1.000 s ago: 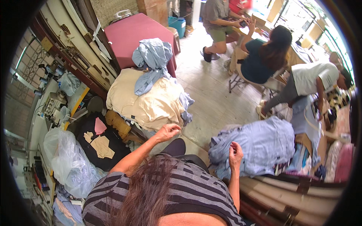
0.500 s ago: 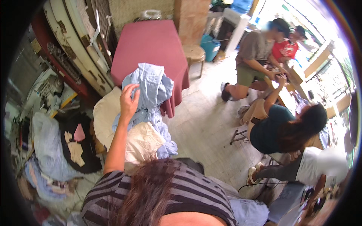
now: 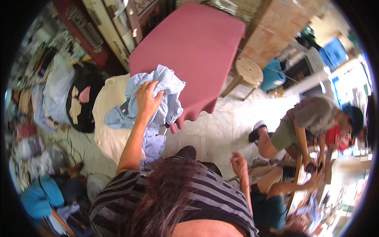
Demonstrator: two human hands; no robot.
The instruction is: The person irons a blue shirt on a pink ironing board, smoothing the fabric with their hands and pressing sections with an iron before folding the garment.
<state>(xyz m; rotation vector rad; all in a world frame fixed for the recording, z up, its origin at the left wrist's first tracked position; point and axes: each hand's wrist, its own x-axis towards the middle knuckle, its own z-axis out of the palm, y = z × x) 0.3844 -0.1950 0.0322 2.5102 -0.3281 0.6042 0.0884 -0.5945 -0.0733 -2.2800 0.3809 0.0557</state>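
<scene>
A crumpled light blue shirt (image 3: pixel 171 89) lies at the near left corner of the cloth-covered table, its collar part with a small label spread toward the left. My left hand (image 3: pixel 149 99) is on top of it, fingers and thumb closed into the folds. Beneath and beside the shirt is a cream cloth (image 3: pixel 112 114); another pale blue piece (image 3: pixel 153 144) hangs below. Away to the right, my right hand (image 3: pixel 239 164) is held over the floor, its fingers loosely bent and apart, with nothing seen in it.
A table with a dark pink cloth (image 3: pixel 197 47) stands ahead. Beyond its right side are a plastic stool (image 3: pixel 248 73) and a blue bucket (image 3: pixel 273 75). A person in green shorts (image 3: pixel 312 118) and others work at the right. Piled fabrics (image 3: pixel 57 91) are at the left.
My left hand has come down from above the shirt and now grips its folds. My right hand has come into view. The view has swung rightward, with the table now larger.
</scene>
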